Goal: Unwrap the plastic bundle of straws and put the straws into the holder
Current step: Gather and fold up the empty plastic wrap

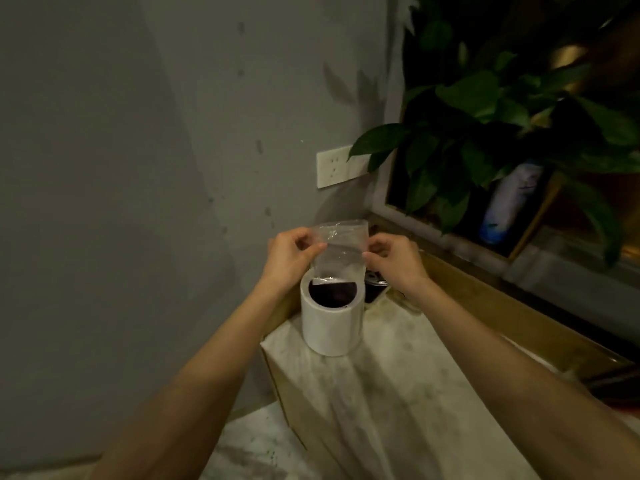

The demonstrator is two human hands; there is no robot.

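Observation:
A clear plastic wrapper (pixel 341 249) hangs upright over a white cylindrical holder (pixel 330 329) on the marble counter. My left hand (pixel 289 256) pinches the wrapper's left edge, and my right hand (pixel 393 259) pinches its right edge. The wrapper's lower end dips into the holder's mouth. Dark straw ends (pixel 330 294) show inside the holder. The part of the wrapper above the rim looks see-through, with no straws visible in it.
The marble counter (pixel 398 393) ends at a corner left of the holder. A dark lidded item (pixel 375 284) sits right behind the holder. A leafy plant (pixel 485 133) overhangs a shelf ledge at the right. A wall socket (pixel 334 169) is on the grey wall.

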